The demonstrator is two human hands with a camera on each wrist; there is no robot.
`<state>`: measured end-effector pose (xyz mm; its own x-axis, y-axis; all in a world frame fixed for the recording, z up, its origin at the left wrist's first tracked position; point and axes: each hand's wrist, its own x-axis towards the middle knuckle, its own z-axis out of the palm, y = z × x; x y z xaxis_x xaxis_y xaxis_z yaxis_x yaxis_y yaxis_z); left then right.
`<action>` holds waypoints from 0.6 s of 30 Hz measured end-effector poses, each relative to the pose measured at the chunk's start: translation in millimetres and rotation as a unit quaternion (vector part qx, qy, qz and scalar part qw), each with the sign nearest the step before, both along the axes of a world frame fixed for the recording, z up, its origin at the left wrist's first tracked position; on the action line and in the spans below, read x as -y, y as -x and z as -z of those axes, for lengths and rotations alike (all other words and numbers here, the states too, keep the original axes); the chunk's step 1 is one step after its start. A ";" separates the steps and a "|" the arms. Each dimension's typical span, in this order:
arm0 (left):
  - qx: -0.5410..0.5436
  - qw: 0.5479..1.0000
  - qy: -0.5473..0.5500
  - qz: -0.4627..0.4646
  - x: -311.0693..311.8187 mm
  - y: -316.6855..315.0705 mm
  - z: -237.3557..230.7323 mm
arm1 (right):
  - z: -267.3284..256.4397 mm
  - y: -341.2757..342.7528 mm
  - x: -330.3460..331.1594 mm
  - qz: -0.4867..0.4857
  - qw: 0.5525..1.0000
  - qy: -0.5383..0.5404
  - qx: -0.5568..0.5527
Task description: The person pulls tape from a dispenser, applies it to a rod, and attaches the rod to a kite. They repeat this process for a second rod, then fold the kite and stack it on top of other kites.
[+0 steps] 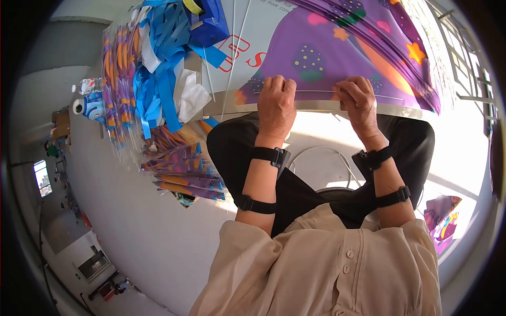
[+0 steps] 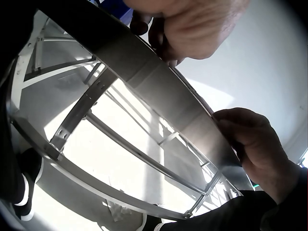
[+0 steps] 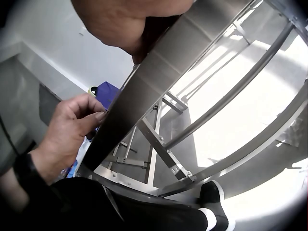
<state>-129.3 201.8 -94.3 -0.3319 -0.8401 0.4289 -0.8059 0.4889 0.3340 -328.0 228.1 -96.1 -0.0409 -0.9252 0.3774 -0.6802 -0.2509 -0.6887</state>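
Purple printed fabric (image 1: pixel 295 39), patterned with strawberries, stars and hearts, lies over the table's near edge. Along its near border runs a thin white rod (image 1: pixel 316 91). My left hand (image 1: pixel 278 108) curls its fingers down at the border, over the rod's left part. To the right, my right hand (image 1: pixel 360 105) pinches at the same border, thumb against fingers, around the rod's middle. In the left wrist view, both hands sit at the top of the table's metal edge (image 2: pixel 159 86). The fingertips' exact hold is partly hidden.
Blue strips (image 1: pixel 161 79) and a white cloth piece (image 1: pixel 192 97) hang at the table's left, near a blue tape dispenser (image 1: pixel 208 23). Bundles of folded printed fabric (image 1: pixel 184 171) lie lower left. Metal stool legs and bars (image 2: pixel 144 156) stand below the table.
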 end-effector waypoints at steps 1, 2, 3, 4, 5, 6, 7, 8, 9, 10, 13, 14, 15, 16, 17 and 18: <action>-0.002 1.000 -0.001 0.003 -0.4 0.3 -0.2 | 0.4 0.6 -0.5 0.003 1.000 -0.001 -0.002; -0.005 1.000 0.000 0.001 -0.8 -0.9 -0.8 | 0.6 0.5 -0.1 -0.004 1.000 0.004 -0.008; -0.011 1.000 0.002 0.003 -0.1 -0.2 -1.7 | 0.6 2.2 0.1 -0.008 1.000 0.010 -0.016; 0.001 1.000 -0.019 -0.003 0.3 -0.5 -2.7 | 1.5 2.3 -0.2 -0.004 1.000 0.019 -0.012; -0.003 1.000 -0.019 0.002 -0.4 0.3 -3.5 | 3.7 3.7 -0.8 -0.002 0.999 0.035 -0.026; -0.001 1.000 -0.020 0.002 -0.5 1.8 -6.3 | 4.0 4.9 -1.0 -0.008 0.999 0.032 -0.020; 0.002 1.000 -0.026 0.003 -1.5 2.9 -9.9 | 4.7 6.1 -0.6 -0.011 0.998 0.048 -0.026; -0.001 0.999 -0.034 0.006 -2.4 4.2 -12.3 | 4.9 6.1 -0.9 -0.007 0.998 0.052 -0.025; 0.007 1.000 -0.022 0.007 -1.0 3.2 -8.4 | 8.1 6.3 -0.3 0.000 0.998 0.056 -0.030; 0.009 0.999 -0.031 0.002 -2.1 4.8 -10.7 | 6.9 5.8 -1.2 0.002 0.999 0.048 -0.022; 0.018 0.999 -0.033 0.008 -2.5 4.5 -11.7 | 7.2 5.7 -1.8 0.007 0.998 0.050 -0.023; 0.019 0.999 -0.034 0.008 -2.4 4.4 -11.5 | 6.9 6.4 -2.8 0.012 0.998 0.050 -0.026; 0.020 0.999 -0.035 0.006 -2.4 4.7 -11.4 | 6.0 6.9 -4.0 0.007 0.999 0.040 -0.028; 0.018 0.999 -0.035 0.010 -2.5 5.1 -11.6 | 5.3 7.5 -4.6 0.001 0.999 0.029 -0.029; 0.020 0.999 -0.035 0.010 -2.4 5.1 -11.8 | 6.7 7.7 -4.2 0.001 0.999 0.035 -0.027; 0.023 0.999 -0.036 0.009 -2.5 4.9 -12.0 | 6.8 7.7 -4.1 0.003 0.999 0.035 -0.028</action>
<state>-134.2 204.3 -82.3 -0.3661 -0.8615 0.3518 -0.8121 0.4804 0.3313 -335.7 232.2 -102.8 -0.0235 -0.8965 0.4425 -0.7184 -0.2927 -0.6311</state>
